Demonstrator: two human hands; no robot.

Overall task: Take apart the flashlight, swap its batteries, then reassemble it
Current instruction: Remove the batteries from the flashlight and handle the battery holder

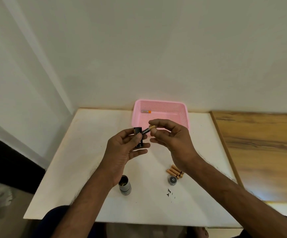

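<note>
In the head view, the left hand point(123, 148) is curled around a black battery holder point(138, 137), thumb across its front and fingers behind, holding it roughly upright above the white table point(81, 152). The right hand point(170, 136) pinches the gold end of a black-and-copper battery point(147, 131) between thumb and forefinger, the other fingers loosely spread and holding nothing else. The relation that matters: the battery's long axis slants from the right hand's pinch down and leftward, and its black end meets the holder near the top, so it lies across the holder's long axis, not along it. Whether that end is seated in a slot or only touching cannot be told. By my reading, whether it is going in or coming out, the right hand is the one to swing it, while the left only steadies. Behind the hands, at the far edge, a pink basket point(184, 117) holds one orange-tipped battery point(146, 111). Nearer the person, the flashlight body point(125, 185) stands on the table by the left forearm; to the right lie a cluster of spare batteries point(174, 171) and, just beside them, the round end cap point(172, 179).
</note>
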